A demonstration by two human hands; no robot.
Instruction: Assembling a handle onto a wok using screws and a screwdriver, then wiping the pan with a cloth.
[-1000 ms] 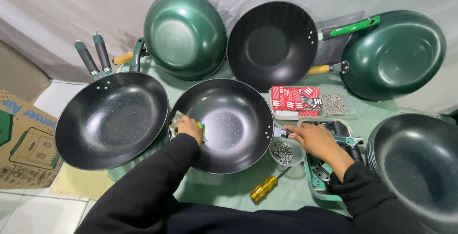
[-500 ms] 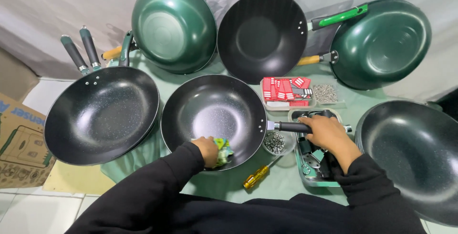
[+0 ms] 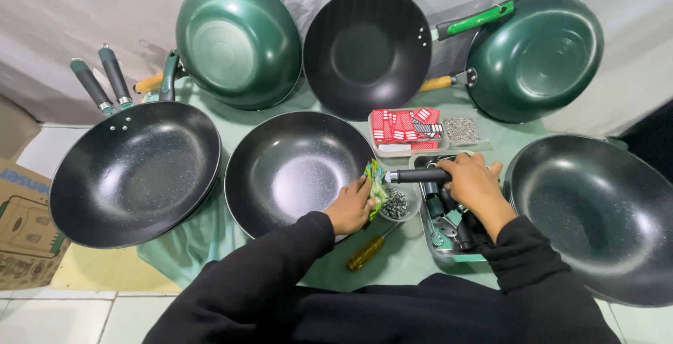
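Fingers of the left hand (image 3: 348, 206) are pinched together on a green cloth (image 3: 376, 186), which is pressed against the right rim of the black pan (image 3: 294, 169) in the middle. That rim is touched by the cloth just where the pan handle (image 3: 419, 175) is joined on. The handle is laid flat and its long line is pointed to the right, straight into the right hand (image 3: 473, 184), which is wrapped tightly around the far end. So the pan is held from the right and rubbed from the left, and the left hand is the nearer one to the bowl of the pan. Just under the cloth a small dish of screws (image 3: 397, 204) is set, almost touching it, and a yellow screwdriver (image 3: 366, 253) is laid a little nearer to the body. Under the right hand a tray of spare handles (image 3: 449, 228) is seen. Little room is left on that side. More black pans are set close by, one big pan on the left (image 3: 133, 172) and one on the right (image 3: 596, 211), so the middle pan is boxed in. Behind it, three more pans are leaned against the wall.
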